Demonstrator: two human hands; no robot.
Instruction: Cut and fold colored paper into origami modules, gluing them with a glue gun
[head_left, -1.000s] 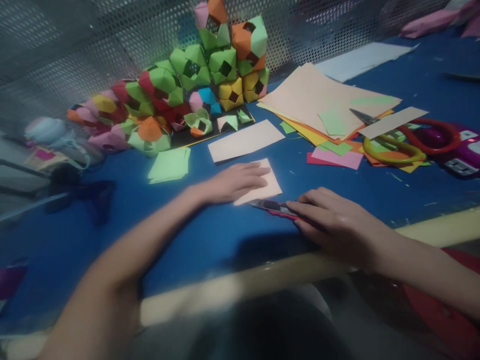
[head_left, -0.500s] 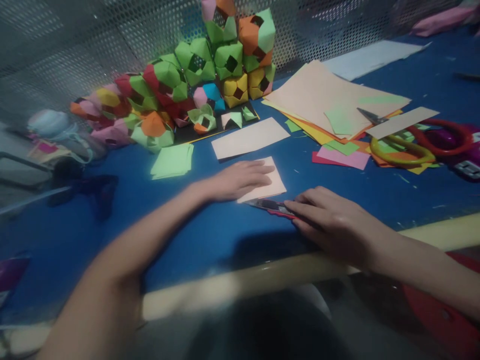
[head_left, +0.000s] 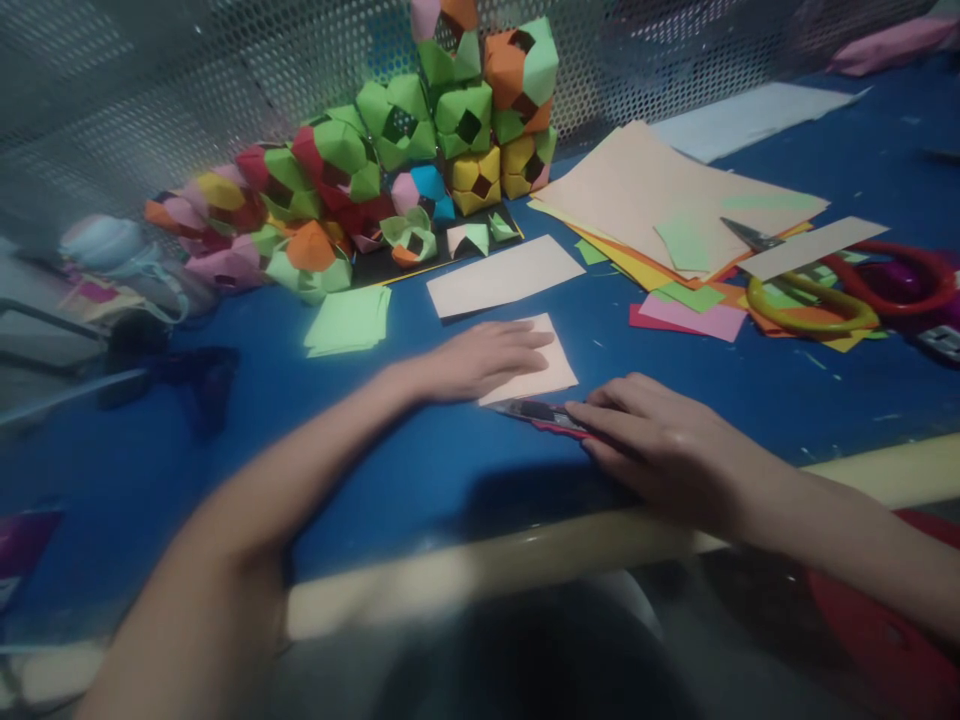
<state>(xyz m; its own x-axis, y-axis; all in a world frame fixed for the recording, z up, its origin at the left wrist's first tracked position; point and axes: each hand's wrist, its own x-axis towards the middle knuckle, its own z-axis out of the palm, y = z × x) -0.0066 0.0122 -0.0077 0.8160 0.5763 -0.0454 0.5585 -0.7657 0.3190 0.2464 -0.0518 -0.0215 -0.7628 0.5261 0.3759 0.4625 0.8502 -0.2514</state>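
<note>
My left hand (head_left: 491, 360) lies flat with fingers stretched over a small pale peach piece of paper (head_left: 556, 365), pressing it to the blue table. That paper looks folded, with a second layer showing along its near edge. In my right hand (head_left: 660, 430) is a utility knife (head_left: 551, 415) with a red and dark handle, the fingers wrapped round it. Its blade points left and meets the paper's near left corner. Just behind the paper lies a pale strip of paper (head_left: 504, 277). A stack of light green squares (head_left: 348, 320) sits to the left.
Folded paper cubes (head_left: 397, 120) are piled against a perforated metal screen (head_left: 600, 80). At right, large paper sheets (head_left: 675, 190) lie near scissors (head_left: 814, 305) with yellow and red handles and coloured scraps (head_left: 697, 315). The table's cream edge (head_left: 525, 550) runs close to me.
The whole view has shifted slightly, so things appear a little further right. Both hands, the paper and the knife keep nearly the same positions relative to each other.
</note>
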